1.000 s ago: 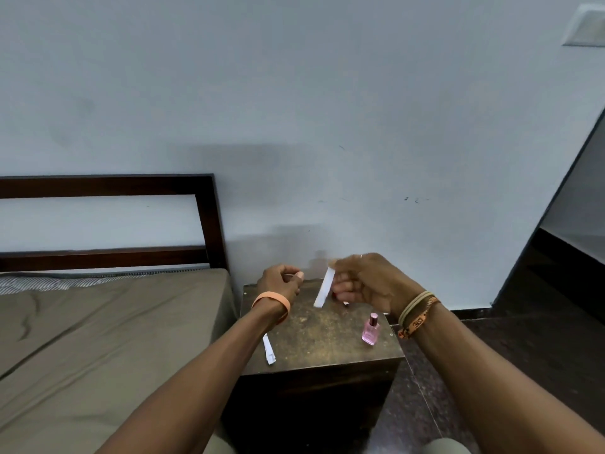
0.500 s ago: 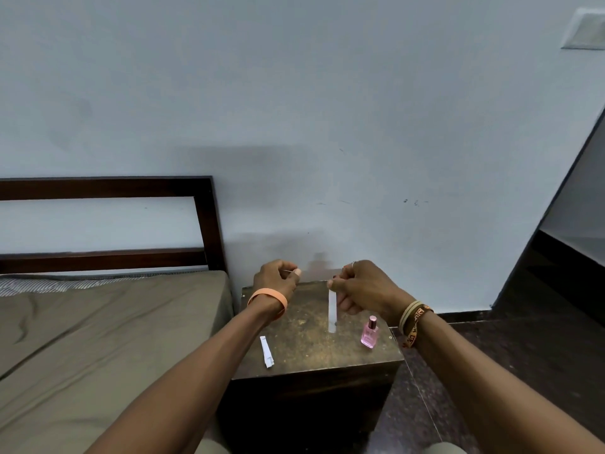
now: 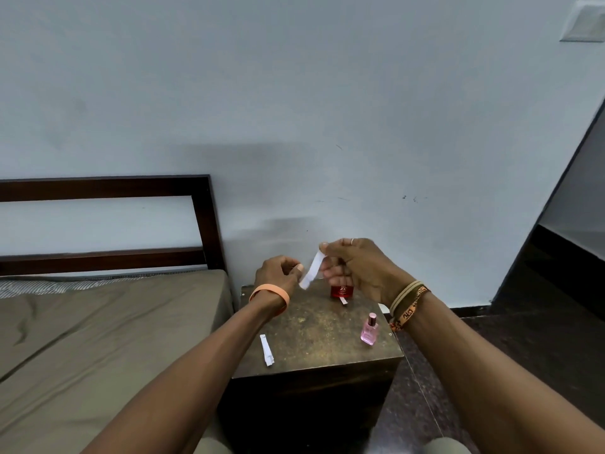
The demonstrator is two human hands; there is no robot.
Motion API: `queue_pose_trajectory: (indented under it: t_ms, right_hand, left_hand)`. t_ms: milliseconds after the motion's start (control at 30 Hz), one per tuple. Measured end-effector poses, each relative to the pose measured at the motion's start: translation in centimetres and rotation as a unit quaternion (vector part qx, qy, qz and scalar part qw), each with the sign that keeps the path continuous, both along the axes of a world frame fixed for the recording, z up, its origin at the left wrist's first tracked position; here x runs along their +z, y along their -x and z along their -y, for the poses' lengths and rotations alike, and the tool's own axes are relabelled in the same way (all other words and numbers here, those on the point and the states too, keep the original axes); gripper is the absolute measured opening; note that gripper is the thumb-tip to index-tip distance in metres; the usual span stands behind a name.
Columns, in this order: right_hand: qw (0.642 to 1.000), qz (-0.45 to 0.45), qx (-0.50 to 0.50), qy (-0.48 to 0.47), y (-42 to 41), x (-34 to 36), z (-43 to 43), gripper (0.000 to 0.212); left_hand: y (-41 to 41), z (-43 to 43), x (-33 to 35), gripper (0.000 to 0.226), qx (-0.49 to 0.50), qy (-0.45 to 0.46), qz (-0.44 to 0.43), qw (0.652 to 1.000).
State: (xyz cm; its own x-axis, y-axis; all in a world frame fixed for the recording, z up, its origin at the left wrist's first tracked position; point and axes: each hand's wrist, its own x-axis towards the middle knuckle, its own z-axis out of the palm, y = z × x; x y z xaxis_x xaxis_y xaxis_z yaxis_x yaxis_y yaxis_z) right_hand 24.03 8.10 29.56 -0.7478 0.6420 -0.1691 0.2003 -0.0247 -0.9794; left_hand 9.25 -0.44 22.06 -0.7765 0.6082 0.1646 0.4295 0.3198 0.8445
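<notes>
My right hand (image 3: pixel 360 270) pinches the top end of a white paper strip (image 3: pixel 313 269) between thumb and forefinger, and the strip hangs slanting down to the left above the bedside table (image 3: pixel 327 335). My left hand (image 3: pixel 278 273) is curled, thumb against forefinger, right beside the strip's lower end. Whether it holds anything is too small to tell. A red bottle (image 3: pixel 342 291) stands on the table under my right hand, partly hidden by it. A pink perfume bottle (image 3: pixel 370 329) stands near the table's right edge.
A second white strip (image 3: pixel 266 349) lies on the table's front left, and a small paper scrap (image 3: pixel 343 301) lies by the red bottle. A bed (image 3: pixel 98 339) with a dark wooden headboard adjoins the table on the left. The wall is close behind; dark floor lies to the right.
My right hand has lifted and tilted the strip from hanging straight down to slanting toward my left hand. The red bottle now shows beneath it. My left hand has barely moved.
</notes>
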Motion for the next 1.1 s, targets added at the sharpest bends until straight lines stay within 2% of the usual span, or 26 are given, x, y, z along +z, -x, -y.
queue_pose_trajectory:
  t_ms: [33, 133, 167, 200, 267, 333, 367, 433, 467, 500, 567, 633, 667, 733, 767, 800, 867, 900, 933, 967, 1033, 1100]
  right_hand:
    - [1.0, 0.0, -0.009, 0.003, 0.1, 0.1, -0.1, 0.016]
    - [0.974, 0.144, -0.003, -0.174, 0.2, -1.2, -0.3, 0.021]
    - [0.973, 0.15, 0.001, -0.175, 0.2, -1.0, -0.2, 0.021]
    - [0.984, 0.117, 0.002, -0.136, 0.2, -0.9, -0.3, 0.02]
    - [1.0, 0.009, 0.001, 0.002, 0.3, 0.4, -0.6, 0.017]
    - [0.997, -0.02, -0.001, 0.072, 0.2, 0.7, -0.9, 0.017]
    - [0.999, 0.025, -0.008, 0.042, 0.2, 0.0, -1.0, 0.018]
    - [0.987, 0.134, -0.022, -0.086, -0.1, -1.1, -0.6, 0.02]
    - [0.982, 0.145, -0.026, -0.121, -0.2, -1.3, -0.6, 0.021]
    - [0.987, 0.121, -0.025, -0.101, -0.1, -1.2, -0.7, 0.021]
    - [1.0, 0.022, -0.01, 0.021, -0.1, 0.2, -0.8, 0.017]
    - [0.998, 0.0, -0.012, 0.067, 0.0, 0.6, -1.1, 0.016]
    - [0.999, 0.046, -0.023, 0.013, 0.0, 0.2, -1.3, 0.017]
    - [0.971, 0.171, -0.033, -0.161, -0.2, -0.6, -1.1, 0.021]
    - [0.962, 0.182, -0.025, -0.204, -0.3, -0.8, -1.1, 0.021]
    - [0.972, 0.156, -0.012, -0.177, -0.3, -0.6, -1.1, 0.02]
    - [0.999, 0.036, 0.007, -0.026, -0.4, 1.0, -1.1, 0.017]
    - [0.999, 0.001, 0.009, 0.031, -0.4, 1.5, -1.1, 0.016]
    - [0.999, -0.001, 0.004, 0.046, -0.3, 1.4, -1.4, 0.017]
    - [0.999, 0.039, -0.003, -0.006, -0.2, 1.0, -1.6, 0.018]
    - [0.976, 0.151, -0.02, -0.154, -0.5, 0.0, -1.2, 0.021]
    - [0.977, 0.155, -0.01, -0.149, -0.9, -0.7, -1.1, 0.019]
  left_hand:
    - [0.0, 0.0, 0.0, 0.012, 0.0, 0.001, -0.002, 1.0]
    - [0.2, 0.1, 0.0, 0.009, 0.005, -0.005, 0.008, 1.0]
    - [0.2, 0.1, 0.0, 0.008, 0.005, -0.007, 0.01, 1.0]
    - [0.3, 0.1, 0.1, 0.007, 0.006, -0.009, 0.01, 1.0]
    - [0.4, 0.1, 0.3, 0.008, 0.006, -0.005, 0.008, 1.0]
    - [0.4, 0.2, 0.3, 0.008, 0.004, -0.002, 0.011, 1.0]
    - [0.4, 0.2, 0.3, 0.007, 0.005, -0.002, 0.01, 1.0]
    - [0.3, 0.3, 0.3, 0.007, 0.004, -0.001, 0.009, 1.0]
    - [0.2, 0.3, 0.4, 0.009, 0.001, -0.001, 0.007, 1.0]
    - [0.2, 0.3, 0.6, 0.01, 0.0, 0.001, 0.007, 1.0]
    - [0.2, 0.1, 0.9, 0.012, 0.004, 0.004, 0.005, 1.0]
    - [0.3, 0.1, 1.1, 0.011, 0.008, 0.002, 0.005, 1.0]
    - [0.3, 0.0, 1.2, 0.01, 0.008, 0.003, 0.002, 1.0]
    - [0.2, 0.0, 1.4, 0.012, 0.004, 0.006, -0.004, 1.0]
    - [0.1, -0.1, 1.6, 0.013, 0.001, 0.007, -0.004, 1.0]
    - [0.1, -0.1, 1.7, 0.012, -0.001, 0.004, -0.005, 1.0]
    - [0.1, -0.3, 2.0, 0.01, -0.001, 0.002, -0.006, 1.0]
    - [0.1, -0.3, 2.1, 0.01, 0.001, 0.003, -0.003, 1.0]
    - [0.1, -0.3, 2.0, 0.01, 0.001, 0.004, -0.004, 1.0]
    - [0.1, -0.2, 2.0, 0.01, 0.002, 0.005, -0.007, 1.0]
    - [-0.2, -0.1, 2.0, 0.011, -0.001, 0.01, -0.014, 1.0]
    - [-0.2, -0.1, 2.1, 0.013, -0.005, 0.007, -0.016, 1.0]
